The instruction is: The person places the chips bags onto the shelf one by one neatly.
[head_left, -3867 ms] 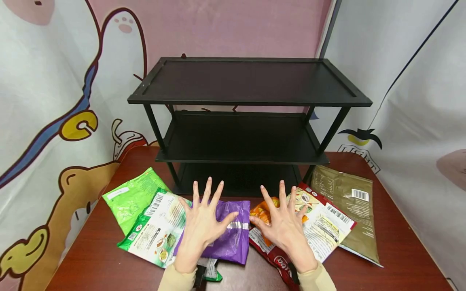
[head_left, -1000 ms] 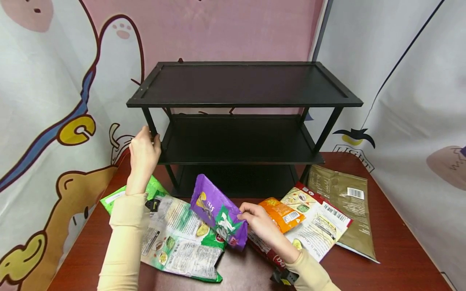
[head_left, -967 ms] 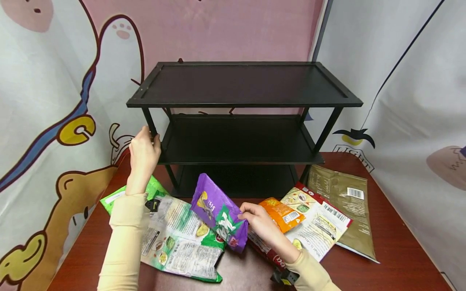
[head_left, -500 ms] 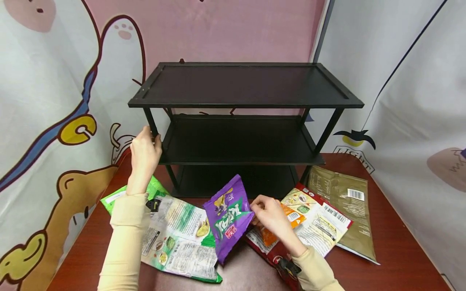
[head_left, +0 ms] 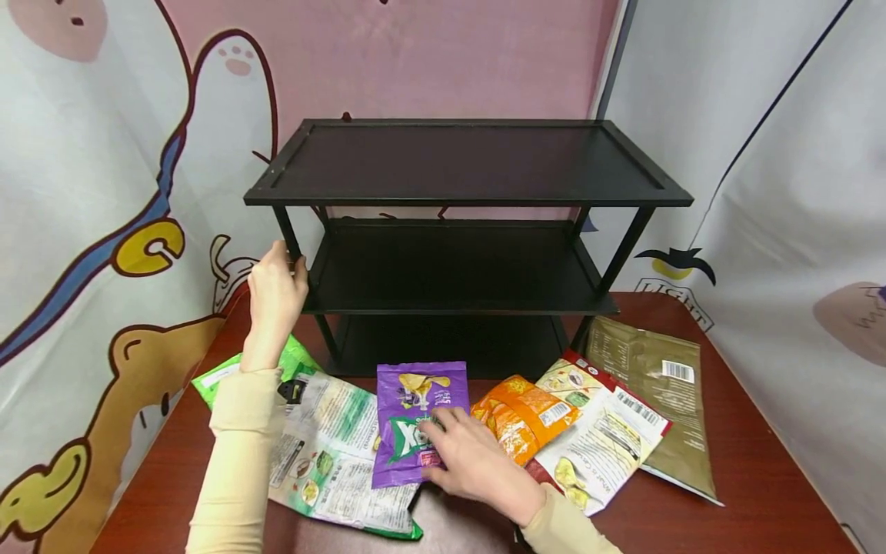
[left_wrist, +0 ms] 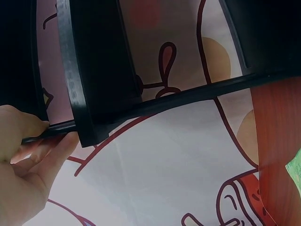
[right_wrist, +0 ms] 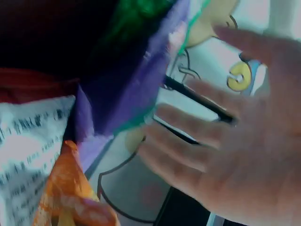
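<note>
My left hand (head_left: pixel 277 296) grips the left front post of a black three-tier shelf rack (head_left: pixel 450 265), between the top and middle tiers; in the left wrist view, thumb and fingers (left_wrist: pixel 55 153) wrap that post. A purple snack bag (head_left: pixel 404 392), front side up, lies on top of a green-and-white bag (head_left: pixel 346 469). Over its lower right part is my right hand (head_left: pixel 477 462), fingers spread and slightly bent. In the blurred right wrist view the purple bag (right_wrist: pixel 136 84) stands beyond the extended fingers; whether they touch it I cannot tell.
To the right lie an orange snack bag (head_left: pixel 519 415), a white-and-red bag (head_left: pixel 616 431) and an olive-gold bag (head_left: pixel 681 431). A bright green bag (head_left: pixel 294 358) is partly under my left arm. Printed cloth walls surround the brown table (head_left: pixel 761 492).
The purple bag, pinched and lifted at its edge by my right hand, has turned and now lies upright-oriented and flat; my right hand has released it and moved left over it. Left hand unchanged.
</note>
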The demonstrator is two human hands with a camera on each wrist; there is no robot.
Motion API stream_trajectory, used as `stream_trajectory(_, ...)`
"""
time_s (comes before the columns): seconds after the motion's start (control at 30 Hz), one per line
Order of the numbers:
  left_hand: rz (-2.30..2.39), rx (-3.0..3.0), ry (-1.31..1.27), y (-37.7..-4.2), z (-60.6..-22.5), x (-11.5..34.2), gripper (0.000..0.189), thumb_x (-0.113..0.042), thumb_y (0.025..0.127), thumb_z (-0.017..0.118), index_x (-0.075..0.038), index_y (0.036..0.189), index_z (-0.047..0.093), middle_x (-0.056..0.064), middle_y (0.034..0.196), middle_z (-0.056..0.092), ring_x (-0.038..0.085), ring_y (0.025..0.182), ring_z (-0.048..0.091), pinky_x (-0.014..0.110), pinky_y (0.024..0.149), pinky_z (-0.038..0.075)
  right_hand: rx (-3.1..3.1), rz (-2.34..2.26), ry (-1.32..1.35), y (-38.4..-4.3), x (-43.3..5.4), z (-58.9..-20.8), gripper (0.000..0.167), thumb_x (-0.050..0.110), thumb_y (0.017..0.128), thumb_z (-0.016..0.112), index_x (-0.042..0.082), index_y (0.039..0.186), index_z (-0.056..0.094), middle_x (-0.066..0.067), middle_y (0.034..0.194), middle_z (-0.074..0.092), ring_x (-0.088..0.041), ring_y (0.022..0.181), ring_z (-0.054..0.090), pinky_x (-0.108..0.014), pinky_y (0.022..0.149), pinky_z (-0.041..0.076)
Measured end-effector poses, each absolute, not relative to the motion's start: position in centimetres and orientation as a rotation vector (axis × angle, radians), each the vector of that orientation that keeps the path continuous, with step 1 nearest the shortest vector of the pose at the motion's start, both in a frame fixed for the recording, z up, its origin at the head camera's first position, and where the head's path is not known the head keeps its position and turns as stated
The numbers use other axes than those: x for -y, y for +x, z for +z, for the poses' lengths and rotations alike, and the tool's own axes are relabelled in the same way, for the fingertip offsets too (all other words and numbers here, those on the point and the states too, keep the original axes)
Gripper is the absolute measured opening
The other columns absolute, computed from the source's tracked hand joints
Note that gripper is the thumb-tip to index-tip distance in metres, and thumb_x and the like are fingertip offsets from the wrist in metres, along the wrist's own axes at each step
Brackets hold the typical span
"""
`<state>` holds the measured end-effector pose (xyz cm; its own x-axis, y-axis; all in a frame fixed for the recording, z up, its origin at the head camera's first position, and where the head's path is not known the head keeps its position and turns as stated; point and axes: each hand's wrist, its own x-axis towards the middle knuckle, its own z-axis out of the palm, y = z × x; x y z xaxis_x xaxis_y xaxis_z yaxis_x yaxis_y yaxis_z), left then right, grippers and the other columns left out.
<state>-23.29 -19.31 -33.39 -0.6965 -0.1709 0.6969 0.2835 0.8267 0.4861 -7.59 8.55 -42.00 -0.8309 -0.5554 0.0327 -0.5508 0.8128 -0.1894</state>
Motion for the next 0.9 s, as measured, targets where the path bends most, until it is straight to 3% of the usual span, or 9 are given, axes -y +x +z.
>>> stream_trajectory(0.07, -0.744, 2.224, -0.082, -23.3, -33.4, 19.3, 0.014, -0.007, 0.089, 0.058, 0.007, 0.086, 0.055, 0.027, 0.08, 0.065, 0.048, 0.075, 0.062, 0.055, 0.067, 0.047, -2.883, -0.148, -0.962, -7.3, -8.4, -42.6, 0.058, 0.036, 0.078, 0.074, 0.021, 0.129, 0.052, -0.01, 0.133, 0.052, -0.03, 0.12, 0.051, -0.047, 0.095, 0.047)
stream_trajectory(0.13, -0.744, 2.221, -0.084, -23.2, -33.4, 19.3, 0.014, -0.006, 0.089, 0.058, 0.007, 0.085, 0.055, 0.026, 0.079, 0.064, 0.048, 0.074, 0.062, 0.055, 0.067, 0.047, -2.878, -0.039, -1.018, -7.3, -8.3, -43.2, 0.061, 0.031, 0.076, 0.076, 0.024, 0.131, 0.05, -0.009, 0.133, 0.052, -0.031, 0.12, 0.052, -0.046, 0.094, 0.048)
stream_trajectory(0.27, -0.736, 2.213, -0.09, -23.2, -33.4, 19.3, 0.014, -0.006, 0.089, 0.058, 0.007, 0.085, 0.055, 0.026, 0.077, 0.064, 0.048, 0.072, 0.062, 0.055, 0.065, 0.046, -2.998, 0.081, -1.141, -7.7, -8.1, -43.9, 0.049, 0.025, 0.07, 0.077, 0.019, 0.115, 0.058, -0.003, 0.109, 0.063, -0.023, 0.096, 0.061, -0.034, 0.071, 0.053)
stream_trajectory(0.4, -0.736, 2.212, -0.091, -23.2, -33.3, 19.3, 0.015, -0.006, 0.089, 0.057, 0.008, 0.085, 0.055, 0.027, 0.077, 0.064, 0.048, 0.072, 0.062, 0.055, 0.065, 0.046, -3.113, -0.007, -1.204, -8.1, -7.7, -43.9, 0.025, 0.029, 0.071, 0.073, 0.016, 0.089, 0.061, 0.003, 0.084, 0.066, -0.017, 0.069, 0.059, -0.028, 0.05, 0.043)
stream_trajectory(0.5, -0.736, 2.213, -0.089, -23.3, -33.4, 19.3, 0.015, -0.006, 0.089, 0.057, 0.008, 0.085, 0.055, 0.027, 0.077, 0.064, 0.048, 0.072, 0.062, 0.055, 0.065, 0.047, -3.173, -0.171, -1.196, -8.2, -7.3, -43.5, 0.017, 0.03, 0.074, 0.068, 0.016, 0.079, 0.058, 0.005, 0.071, 0.064, -0.014, 0.057, 0.054, -0.027, 0.044, 0.035)
stream_trajectory(0.63, -0.736, 2.215, -0.088, -23.3, -33.3, 19.2, 0.014, -0.006, 0.089, 0.058, 0.008, 0.085, 0.055, 0.027, 0.078, 0.064, 0.048, 0.073, 0.062, 0.055, 0.065, 0.046, -3.177, -0.374, -1.115, -8.2, -6.5, -43.0, 0.019, 0.033, 0.078, 0.066, 0.018, 0.075, 0.056, 0.009, 0.059, 0.052, -0.007, 0.049, 0.042, -0.022, 0.042, 0.027)
stream_trajectory(0.77, -0.739, 2.217, -0.091, -23.2, -33.4, 19.2, 0.014, -0.005, 0.089, 0.058, 0.008, 0.086, 0.055, 0.027, 0.078, 0.064, 0.048, 0.072, 0.062, 0.055, 0.065, 0.047, -3.017, -0.486, -1.065, -8.1, -6.2, -42.9, 0.029, 0.047, 0.085, 0.064, 0.018, 0.083, 0.059, 0.009, 0.066, 0.054, -0.003, 0.057, 0.044, -0.018, 0.047, 0.033)
stream_trajectory(0.9, -0.736, 2.211, -0.095, -23.3, -33.4, 19.3, 0.014, -0.005, 0.089, 0.058, 0.008, 0.085, 0.055, 0.027, 0.077, 0.064, 0.048, 0.071, 0.062, 0.055, 0.064, 0.047, -2.797, -0.475, -1.098, -8.3, -6.7, -43.1, 0.046, 0.058, 0.087, 0.055, 0.019, 0.109, 0.062, 0.003, 0.099, 0.066, -0.007, 0.086, 0.06, -0.023, 0.07, 0.051)
